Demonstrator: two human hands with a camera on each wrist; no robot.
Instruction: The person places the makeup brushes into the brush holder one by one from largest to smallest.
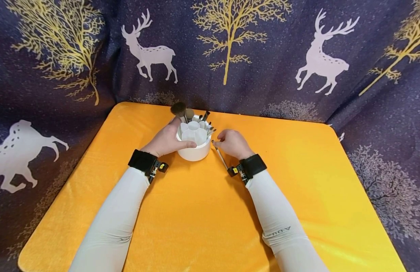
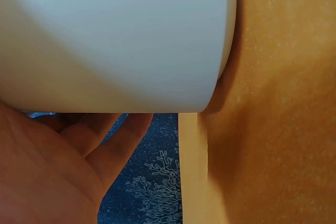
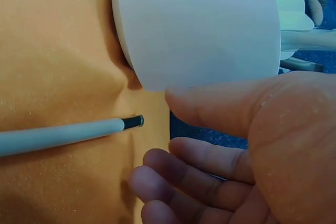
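A white round makeup brush holder point(image 1: 193, 153) with petal-shaped compartments stands upright on the table. My left hand point(image 1: 167, 138) grips its left side, the thumb along the near rim; in the left wrist view, fingers point(image 2: 121, 145) reach behind its wall point(image 2: 121, 40). Several makeup brushes point(image 1: 179, 109) stand in the holder's far and right compartments. To the holder's right, a thin makeup brush point(image 1: 221, 156) with a pale handle and dark end lies on the cloth. Beside that brush is my right hand point(image 1: 234, 144), its loosely bent fingers point(image 3: 210, 161) apart from the thumb, with nothing between them.
An orange cloth point(image 1: 196, 219) covers the table. Its far edge lies just behind the holder. Dark fabric point(image 1: 257, 68) printed with deer and trees hangs behind and at both sides. Each wrist wears a black strap point(image 1: 253, 166) with a small camera.
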